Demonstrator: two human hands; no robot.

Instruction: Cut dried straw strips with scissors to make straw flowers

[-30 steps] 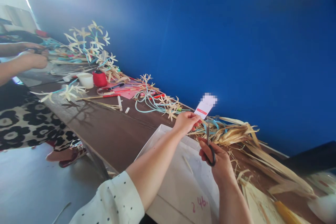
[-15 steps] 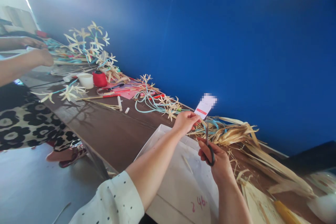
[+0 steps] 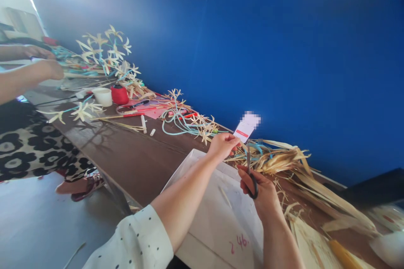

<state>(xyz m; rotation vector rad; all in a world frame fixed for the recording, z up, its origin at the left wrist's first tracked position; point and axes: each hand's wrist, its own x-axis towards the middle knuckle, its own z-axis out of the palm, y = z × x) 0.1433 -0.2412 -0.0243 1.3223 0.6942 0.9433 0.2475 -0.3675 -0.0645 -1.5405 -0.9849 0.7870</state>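
Observation:
My right hand (image 3: 260, 191) is closed around the dark handles of a pair of scissors (image 3: 253, 185), whose blades point up and away. My left hand (image 3: 223, 148) pinches a pale strip of dried husk (image 3: 243, 146), its end close to the scissor blades. Whether the blades touch the strip I cannot make out. Just beyond my left fingertips a phone (image 3: 243, 130) leans with a lit screen. Under my forearms lies a shallow white box (image 3: 217, 210) with red handwritten digits on it. A heap of dried husks (image 3: 280, 159) spreads behind and to the right of my hands.
Husk flowers on blue stems (image 3: 105, 50) stand at the far left, near a white cup (image 3: 102, 97) and a red spool (image 3: 119, 94). Blue cord (image 3: 176, 128) lies along the back edge. A co-worker's hands (image 3: 47, 63) work at left. A blue wall (image 3: 252, 50) rises behind.
Almost nothing differs. Both of my hands stay in place with the scissors and the husk strip; the co-worker's hands at left shift very slightly.

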